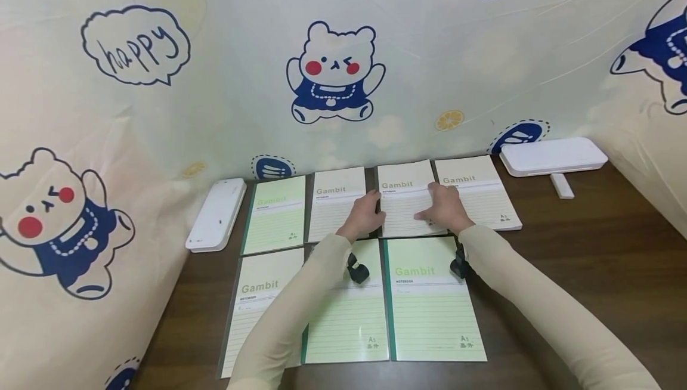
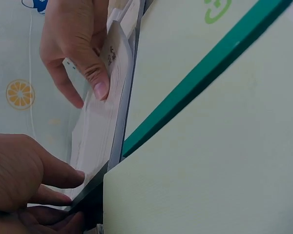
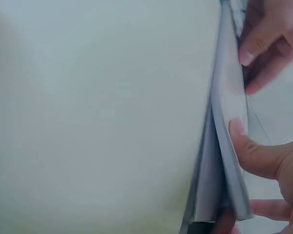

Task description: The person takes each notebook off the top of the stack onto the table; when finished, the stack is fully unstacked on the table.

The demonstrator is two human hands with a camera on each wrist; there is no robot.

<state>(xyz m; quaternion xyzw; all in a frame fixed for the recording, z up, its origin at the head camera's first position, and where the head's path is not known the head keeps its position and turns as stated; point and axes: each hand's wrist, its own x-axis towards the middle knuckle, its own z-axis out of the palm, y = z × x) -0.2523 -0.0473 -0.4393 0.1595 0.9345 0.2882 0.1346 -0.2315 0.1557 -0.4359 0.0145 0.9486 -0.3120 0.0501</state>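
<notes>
Lined "Gambit" notebooks lie in two rows on a brown table. Both hands are at the third notebook (image 1: 405, 172) of the back row, a white-covered one. My left hand (image 1: 364, 217) holds its dark spine side, thumb by the cover and fingers bent at the edge. On the opposite side, my right hand (image 1: 446, 208) grips it with the thumb on the cover (image 3: 229, 92); its other fingers are partly hidden beneath the edge. In the right wrist view a gap shows under this notebook's near corner. A green-spined notebook (image 1: 435, 312) lies in front.
Right of the hands is another white notebook (image 1: 467, 169); a white notebook (image 1: 338, 178) and a green one (image 1: 279, 199) lie left. White flat cases stand at the back left (image 1: 217, 214) and back right (image 1: 553, 156), beside a small white block (image 1: 562, 186). A printed cloth (image 1: 231, 80) hangs behind.
</notes>
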